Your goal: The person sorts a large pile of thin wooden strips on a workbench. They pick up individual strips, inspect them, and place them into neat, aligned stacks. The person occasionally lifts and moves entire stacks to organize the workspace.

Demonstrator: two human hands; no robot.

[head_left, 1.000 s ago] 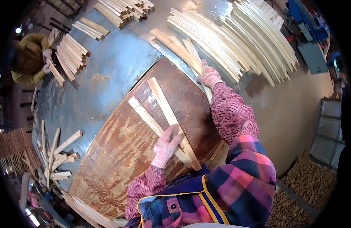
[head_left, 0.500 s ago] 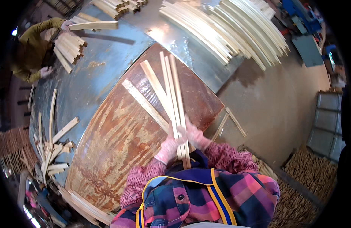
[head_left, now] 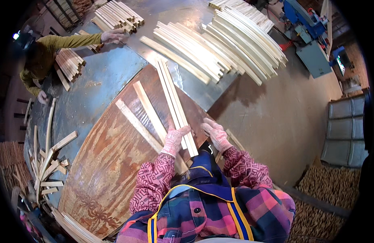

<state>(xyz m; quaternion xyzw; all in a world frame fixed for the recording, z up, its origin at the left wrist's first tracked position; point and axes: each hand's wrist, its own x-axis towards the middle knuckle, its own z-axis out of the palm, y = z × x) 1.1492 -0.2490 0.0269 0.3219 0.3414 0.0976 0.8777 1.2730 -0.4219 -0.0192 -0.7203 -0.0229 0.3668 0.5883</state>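
Note:
My left hand (head_left: pixel 176 138), in a pinkish-white glove, is closed round a small bundle of pale wooden strips (head_left: pixel 173 103). The strips lie side by side and slant away from me over a worn brown board (head_left: pixel 110 162). Their near ends reach almost to my waist. My right hand (head_left: pixel 213 133), gloved alike, is apart from the bundle on its right, fingers stretched out and holding nothing. Left of the bundle, two more wooden strips lie on the board: a plain one (head_left: pixel 149 109) and a rougher, paler one (head_left: pixel 134 121).
A separate strip (head_left: pixel 174 60) lies before stacked curved strips (head_left: pixel 243 44) at the far right. At far left a co-worker's gloved hand (head_left: pixel 113 36) reaches over the blue-grey table (head_left: pixel 102 77). Short offcuts (head_left: pixel 51 166) lie heaped at left. A blue machine (head_left: pixel 298 20) stands far right.
My right hand has come off the strips and moved right; my left hand still grips them, and they are closer together. The co-worker's far hand, which held a strip, is now stretched out without it.

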